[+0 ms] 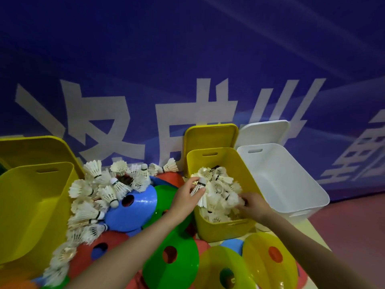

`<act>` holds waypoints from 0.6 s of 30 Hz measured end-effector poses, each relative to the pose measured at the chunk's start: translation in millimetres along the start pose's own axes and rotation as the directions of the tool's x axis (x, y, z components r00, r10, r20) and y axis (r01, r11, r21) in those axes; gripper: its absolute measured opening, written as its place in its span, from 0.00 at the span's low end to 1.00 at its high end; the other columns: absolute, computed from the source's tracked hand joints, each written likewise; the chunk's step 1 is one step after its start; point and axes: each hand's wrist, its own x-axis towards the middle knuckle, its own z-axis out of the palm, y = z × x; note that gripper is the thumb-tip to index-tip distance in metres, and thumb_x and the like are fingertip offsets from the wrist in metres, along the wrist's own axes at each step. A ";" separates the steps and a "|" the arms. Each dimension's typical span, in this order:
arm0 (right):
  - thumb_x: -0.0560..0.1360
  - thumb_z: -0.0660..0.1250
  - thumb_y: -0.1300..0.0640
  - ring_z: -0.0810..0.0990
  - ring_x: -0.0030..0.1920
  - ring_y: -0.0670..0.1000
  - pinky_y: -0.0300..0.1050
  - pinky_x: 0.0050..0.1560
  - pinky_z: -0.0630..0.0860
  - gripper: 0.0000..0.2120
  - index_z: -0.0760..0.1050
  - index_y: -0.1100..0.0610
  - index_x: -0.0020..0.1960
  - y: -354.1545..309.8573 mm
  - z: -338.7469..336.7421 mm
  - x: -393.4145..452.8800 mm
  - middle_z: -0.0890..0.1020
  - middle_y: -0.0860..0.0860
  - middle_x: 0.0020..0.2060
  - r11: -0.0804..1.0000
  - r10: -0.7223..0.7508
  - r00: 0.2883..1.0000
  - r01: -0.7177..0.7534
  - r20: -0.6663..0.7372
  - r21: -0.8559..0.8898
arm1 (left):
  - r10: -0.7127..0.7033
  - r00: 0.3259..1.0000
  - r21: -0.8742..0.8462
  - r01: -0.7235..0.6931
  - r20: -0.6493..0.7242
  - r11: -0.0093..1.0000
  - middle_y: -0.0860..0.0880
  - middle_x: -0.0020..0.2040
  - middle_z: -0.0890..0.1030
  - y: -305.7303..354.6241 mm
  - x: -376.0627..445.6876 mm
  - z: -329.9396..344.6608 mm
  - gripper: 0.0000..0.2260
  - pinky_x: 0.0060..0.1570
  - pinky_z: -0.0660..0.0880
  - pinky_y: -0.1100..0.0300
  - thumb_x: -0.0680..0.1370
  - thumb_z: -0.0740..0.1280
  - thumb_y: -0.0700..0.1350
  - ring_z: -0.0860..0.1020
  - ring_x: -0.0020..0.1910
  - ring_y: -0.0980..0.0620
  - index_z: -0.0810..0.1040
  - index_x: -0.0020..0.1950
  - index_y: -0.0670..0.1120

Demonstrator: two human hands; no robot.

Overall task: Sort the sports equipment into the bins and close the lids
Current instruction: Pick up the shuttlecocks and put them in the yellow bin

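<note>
Carrying a shuttlecock (199, 187) over the rim of the middle yellow bin (226, 226), the left hand (185, 198) has thumb and fingers pinched round the feathers, cork end up, ready to let go over the heap inside. The right hand (253, 203) is down in that bin among the shuttles, fingers curled into them; whether it grips one or just pushes them flat, I cannot tell. My guess is it's packing them down so the lid (210, 135) can shut later, and that lid stands propped against the wall behind. Plenty left: a loose pile of shuttles (100, 190) lies between the bins on top of the cones (135, 205). The white bin (291, 184) on the right and the left bin (31, 205) show nothing inside, probably waiting for cones.
</note>
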 end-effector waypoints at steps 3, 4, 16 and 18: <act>0.70 0.67 0.46 0.73 0.40 0.51 0.45 0.36 0.66 0.12 0.66 0.45 0.33 2.3 0.5 11.4 0.70 0.43 0.32 0.989 -0.046 0.977 0.073 0.208 -0.126 | -0.020 0.999 0.017 0.020 -0.032 1.000 0.54 0.55 0.74 2.0 4.6 17.0 0.19 0.50 0.72 0.63 0.77 0.67 0.51 0.73 0.56 0.56 0.70 0.68 0.53; 0.71 0.69 0.48 0.72 0.41 0.51 0.43 0.34 0.65 0.13 0.66 0.46 0.34 0.8 0.7 14.9 0.70 0.44 0.33 0.983 -0.038 0.968 0.081 0.249 -0.165 | -0.030 0.998 0.016 0.031 -0.046 0.999 0.54 0.54 0.73 1.2 5.9 21.3 0.19 0.48 0.71 0.65 0.77 0.67 0.51 0.73 0.56 0.56 0.70 0.68 0.53; 0.76 0.59 0.44 0.69 0.67 0.56 0.49 0.64 0.67 0.24 0.69 0.52 0.70 36.2 -26.0 51.1 0.72 0.53 0.65 0.917 -0.349 0.916 0.292 -0.195 -0.270 | -0.001 0.968 0.081 0.023 -0.252 0.996 0.55 0.59 0.72 11.2 41.0 48.1 0.20 0.55 0.71 0.59 0.76 0.68 0.51 0.71 0.58 0.56 0.71 0.68 0.53; 0.79 0.59 0.53 0.66 0.69 0.57 0.50 0.63 0.69 0.25 0.60 0.53 0.75 40.2 -27.5 57.5 0.67 0.56 0.69 0.979 -0.181 0.953 0.150 -0.243 -0.140 | -0.020 0.963 0.102 0.050 -0.269 0.994 0.53 0.58 0.74 13.1 52.9 53.0 0.20 0.54 0.72 0.58 0.76 0.69 0.51 0.73 0.57 0.55 0.72 0.68 0.52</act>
